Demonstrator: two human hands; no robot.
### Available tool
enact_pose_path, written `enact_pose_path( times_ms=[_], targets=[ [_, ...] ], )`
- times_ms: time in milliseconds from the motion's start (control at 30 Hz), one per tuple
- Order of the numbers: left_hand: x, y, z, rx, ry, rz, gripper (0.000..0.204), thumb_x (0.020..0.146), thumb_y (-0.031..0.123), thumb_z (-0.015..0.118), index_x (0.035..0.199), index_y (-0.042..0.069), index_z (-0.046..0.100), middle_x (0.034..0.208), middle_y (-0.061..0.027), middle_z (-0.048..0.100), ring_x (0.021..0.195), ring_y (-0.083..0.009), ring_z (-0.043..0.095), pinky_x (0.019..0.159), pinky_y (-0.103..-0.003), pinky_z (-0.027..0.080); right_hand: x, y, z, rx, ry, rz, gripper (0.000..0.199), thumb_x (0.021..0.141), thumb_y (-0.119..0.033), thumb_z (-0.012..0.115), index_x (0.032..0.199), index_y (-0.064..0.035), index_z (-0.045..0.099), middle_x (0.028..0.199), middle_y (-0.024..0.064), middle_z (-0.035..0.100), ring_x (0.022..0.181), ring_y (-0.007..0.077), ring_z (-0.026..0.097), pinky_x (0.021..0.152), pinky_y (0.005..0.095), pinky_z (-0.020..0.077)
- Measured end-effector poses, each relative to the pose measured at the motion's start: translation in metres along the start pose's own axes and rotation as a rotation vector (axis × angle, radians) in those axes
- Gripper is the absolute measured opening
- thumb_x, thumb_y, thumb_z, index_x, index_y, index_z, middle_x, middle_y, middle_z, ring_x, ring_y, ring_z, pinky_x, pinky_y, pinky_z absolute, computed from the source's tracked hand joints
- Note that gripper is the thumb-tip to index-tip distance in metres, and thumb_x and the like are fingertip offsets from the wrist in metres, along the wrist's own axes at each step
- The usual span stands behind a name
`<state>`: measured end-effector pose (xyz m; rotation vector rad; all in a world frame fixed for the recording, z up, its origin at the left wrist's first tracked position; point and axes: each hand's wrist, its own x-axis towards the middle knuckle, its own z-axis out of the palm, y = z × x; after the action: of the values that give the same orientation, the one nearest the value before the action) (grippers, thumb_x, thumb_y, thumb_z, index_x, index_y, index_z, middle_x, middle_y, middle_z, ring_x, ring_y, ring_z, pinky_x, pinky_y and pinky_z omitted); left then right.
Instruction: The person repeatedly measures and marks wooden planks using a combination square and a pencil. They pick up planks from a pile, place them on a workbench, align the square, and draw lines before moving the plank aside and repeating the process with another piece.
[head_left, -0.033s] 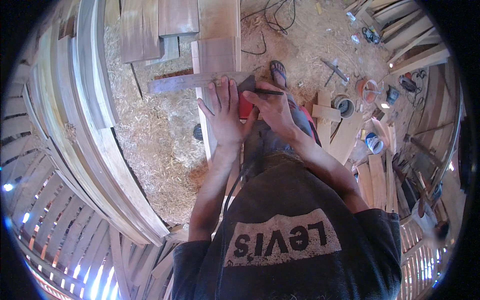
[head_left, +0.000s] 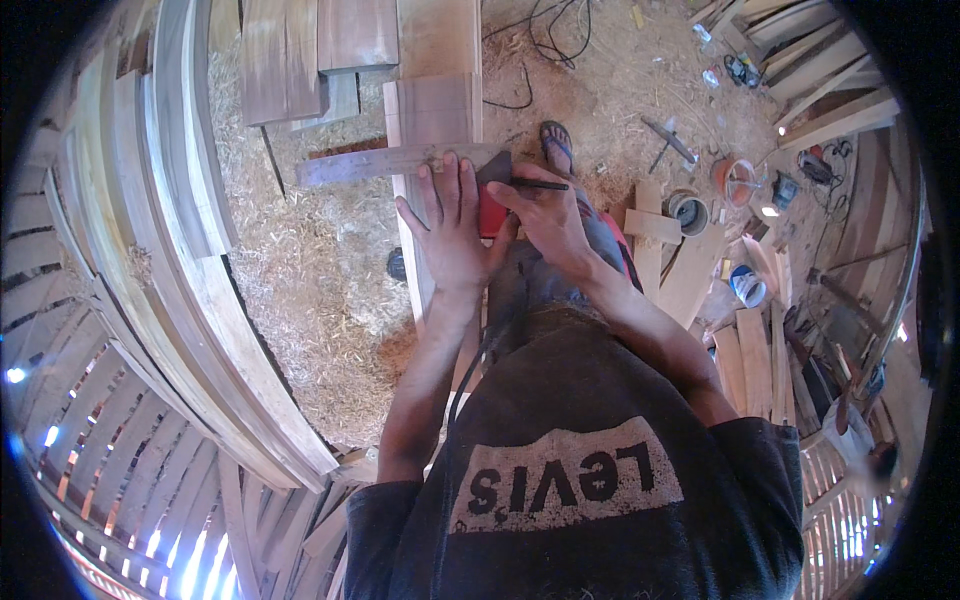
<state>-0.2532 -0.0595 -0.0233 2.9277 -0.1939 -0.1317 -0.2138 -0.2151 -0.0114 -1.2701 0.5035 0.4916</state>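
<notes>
A try square lies across a wooden board (head_left: 432, 108), its long metal blade (head_left: 345, 167) reaching past the board's left edge and its dark stock (head_left: 495, 168) at the right edge. My left hand (head_left: 452, 230) rests on the board with fingers spread, the fingertips touching the blade. In my right hand (head_left: 548, 222) is a dark pencil (head_left: 540, 184), gripped close to the stock and pointing sideways. Between the hands shows something red (head_left: 492, 214); what it is I cannot tell. The pencil's tip is too small to make out.
Long planks (head_left: 190, 150) are stacked at the left, and thick boards (head_left: 282, 60) lie ahead. On the right stand an orange bucket (head_left: 735, 178), a grey bucket (head_left: 688, 212) and a white-blue can (head_left: 747, 287). A black cable (head_left: 545, 42) lies on the shaving-strewn floor. A person (head_left: 850, 430) is at far right.
</notes>
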Motion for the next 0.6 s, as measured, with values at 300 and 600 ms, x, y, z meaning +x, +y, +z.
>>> enact_pose_path(
  times_ms=[300, 600],
  targets=[
    [0.002, 0.001, -0.004, -0.075, 0.075, -0.001, 0.092, 0.094, 0.06, 0.063, 0.165, 0.007, 0.038, 0.174, -0.0107, 0.033, 0.165, -0.0366, 0.015, 0.127, -0.07, 0.003, 0.002, -0.008, -0.017, -0.029, -0.026, 0.055, 0.027, 0.1, -0.018, 0.077, 0.114, 0.0046, 0.073, 0.101, 0.0046, 0.074, 0.09, 0.0098, 0.068, 0.075, 0.0291, 0.0561],
    [0.002, 0.001, -0.001, -0.128, 0.114, -0.03, 0.09, 0.092, 0.063, 0.065, 0.162, 0.011, 0.045, 0.172, -0.0086, 0.038, 0.164, -0.0362, 0.021, 0.128, -0.067, 0.005, 0.073, -0.086, 0.026, -0.723, -0.456, -0.692, 0.033, 0.108, -0.029, 0.059, 0.124, -0.0047, 0.075, 0.102, 0.0127, 0.078, 0.087, 0.0242, 0.075, 0.082, 0.0366, 0.0587]
  ],
)
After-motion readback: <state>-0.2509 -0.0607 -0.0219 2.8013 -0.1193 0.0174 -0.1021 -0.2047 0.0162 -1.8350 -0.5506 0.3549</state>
